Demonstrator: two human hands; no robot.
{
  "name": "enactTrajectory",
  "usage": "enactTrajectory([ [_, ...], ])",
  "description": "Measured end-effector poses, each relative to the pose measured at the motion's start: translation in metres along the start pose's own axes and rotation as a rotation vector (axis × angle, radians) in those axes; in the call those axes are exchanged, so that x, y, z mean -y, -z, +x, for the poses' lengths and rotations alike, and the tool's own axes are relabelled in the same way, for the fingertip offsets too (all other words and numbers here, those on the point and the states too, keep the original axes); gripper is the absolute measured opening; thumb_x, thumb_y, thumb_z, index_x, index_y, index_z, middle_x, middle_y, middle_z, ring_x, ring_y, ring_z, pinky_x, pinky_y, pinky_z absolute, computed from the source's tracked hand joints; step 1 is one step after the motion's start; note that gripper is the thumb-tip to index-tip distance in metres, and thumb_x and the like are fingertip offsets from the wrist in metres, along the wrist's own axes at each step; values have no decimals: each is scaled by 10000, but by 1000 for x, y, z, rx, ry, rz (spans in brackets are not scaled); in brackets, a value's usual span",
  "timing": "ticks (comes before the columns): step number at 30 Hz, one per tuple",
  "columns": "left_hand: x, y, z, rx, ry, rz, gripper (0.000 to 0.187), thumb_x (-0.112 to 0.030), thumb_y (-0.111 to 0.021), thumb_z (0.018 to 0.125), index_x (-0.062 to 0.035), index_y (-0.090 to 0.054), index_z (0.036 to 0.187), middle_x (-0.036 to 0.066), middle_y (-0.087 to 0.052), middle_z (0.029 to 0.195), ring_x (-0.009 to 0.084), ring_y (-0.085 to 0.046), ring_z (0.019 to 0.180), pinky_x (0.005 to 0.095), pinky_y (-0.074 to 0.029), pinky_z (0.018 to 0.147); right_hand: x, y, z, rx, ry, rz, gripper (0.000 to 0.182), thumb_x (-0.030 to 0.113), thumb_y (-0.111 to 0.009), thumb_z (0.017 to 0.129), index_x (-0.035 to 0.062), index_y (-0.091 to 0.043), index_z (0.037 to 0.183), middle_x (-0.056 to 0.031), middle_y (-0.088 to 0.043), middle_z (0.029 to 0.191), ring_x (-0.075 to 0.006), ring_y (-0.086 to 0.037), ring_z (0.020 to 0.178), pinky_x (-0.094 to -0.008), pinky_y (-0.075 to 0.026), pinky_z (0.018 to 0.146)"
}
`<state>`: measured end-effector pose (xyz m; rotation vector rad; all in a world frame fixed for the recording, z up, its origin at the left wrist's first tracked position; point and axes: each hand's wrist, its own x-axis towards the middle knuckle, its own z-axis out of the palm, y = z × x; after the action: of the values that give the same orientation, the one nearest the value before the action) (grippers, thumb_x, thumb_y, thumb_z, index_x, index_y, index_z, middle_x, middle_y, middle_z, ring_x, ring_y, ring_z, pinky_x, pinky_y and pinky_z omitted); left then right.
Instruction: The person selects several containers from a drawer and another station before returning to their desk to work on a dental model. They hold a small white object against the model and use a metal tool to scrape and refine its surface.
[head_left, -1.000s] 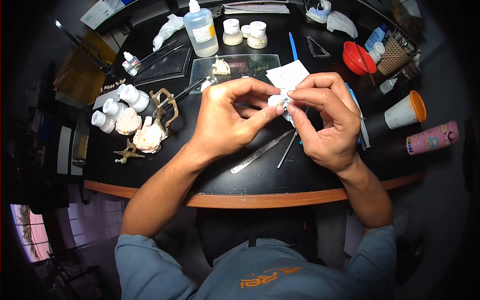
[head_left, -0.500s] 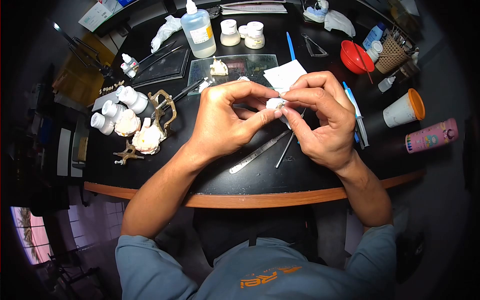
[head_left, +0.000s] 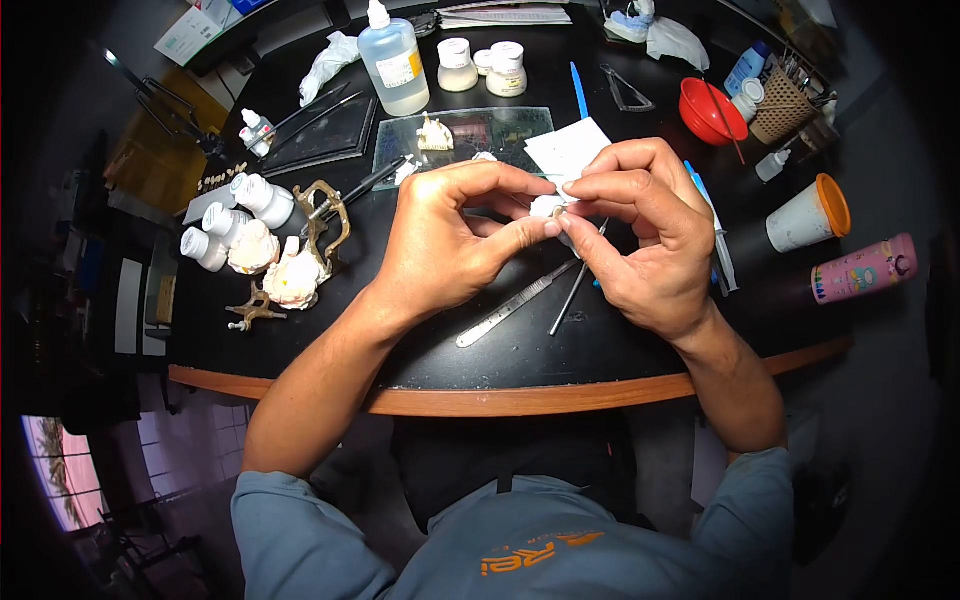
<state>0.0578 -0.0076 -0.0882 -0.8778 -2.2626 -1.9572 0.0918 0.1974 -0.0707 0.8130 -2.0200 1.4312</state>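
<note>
Between my two hands, above the middle of the dark table, is a small white piece (head_left: 544, 206), perhaps a dental crown or a bit of a dental cast; fingers cover most of it. My left hand (head_left: 445, 235) is closed on it from the left, thumb and index fingertips pinching. From the right, my right hand (head_left: 655, 245) pinches the same piece between thumb and fingertips. Below the hands lie a flat silver-handled tool (head_left: 515, 307) and a thin metal rod (head_left: 568, 302), their upper ends near or behind my fingers. White paper sheets (head_left: 568, 147) lie just beyond.
A glass slab (head_left: 510, 125) bears a small tooth model (head_left: 435, 134). Left stand white jars (head_left: 265, 197), dental casts (head_left: 293, 280) and a brass articulator frame (head_left: 325, 215). A clear bottle (head_left: 397, 65) stands behind. To the right are a red bowl (head_left: 712, 110) and an orange-rimmed cup (head_left: 805, 215).
Both hands keep their pinch on the white piece, with hardly any finger movement. The whole view has shifted very slightly.
</note>
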Motion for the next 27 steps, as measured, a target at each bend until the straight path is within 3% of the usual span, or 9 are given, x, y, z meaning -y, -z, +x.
enactTrajectory([
  [9, -2, 1, 0, 5, -12, 42, 263, -124, -896, 840, -4, -797, 1052, 66, -752, 920, 92, -718, 807, 232, -582, 682, 0, 0, 2, 38, -9, -19, 325, -179, -742, 767, -21, -748, 1051, -103, -593, 1080, -166, -696, 970, -270, -674, 809],
  [12, -5, 3, 1, 53, 32, 77, 240, -46, -860, 866, 25, -776, 1079, 92, -755, 979, 122, -728, 849, 250, -592, 736, -1, 2, 1, 54, -31, 4, 327, -171, -744, 770, -19, -749, 1059, -100, -592, 1085, -161, -688, 962, -269, -669, 817],
  [21, -5, 3, 1, 47, 58, 57, 269, -137, -892, 847, -12, -801, 1067, 65, -765, 918, 86, -715, 806, 237, -564, 691, -4, 4, 1, 70, -149, 117, 294, -139, -759, 793, -11, -752, 1057, -82, -590, 1103, -132, -656, 1006, -244, -641, 817],
  [27, -7, 5, 2, 95, 74, 41, 263, -39, -848, 875, 27, -763, 1115, 79, -766, 959, 104, -719, 837, 237, -586, 732, -4, 5, 1, 79, -185, 163, 284, -133, -765, 796, -12, -748, 1053, -75, -595, 1106, -127, -655, 984, -239, -629, 806],
])
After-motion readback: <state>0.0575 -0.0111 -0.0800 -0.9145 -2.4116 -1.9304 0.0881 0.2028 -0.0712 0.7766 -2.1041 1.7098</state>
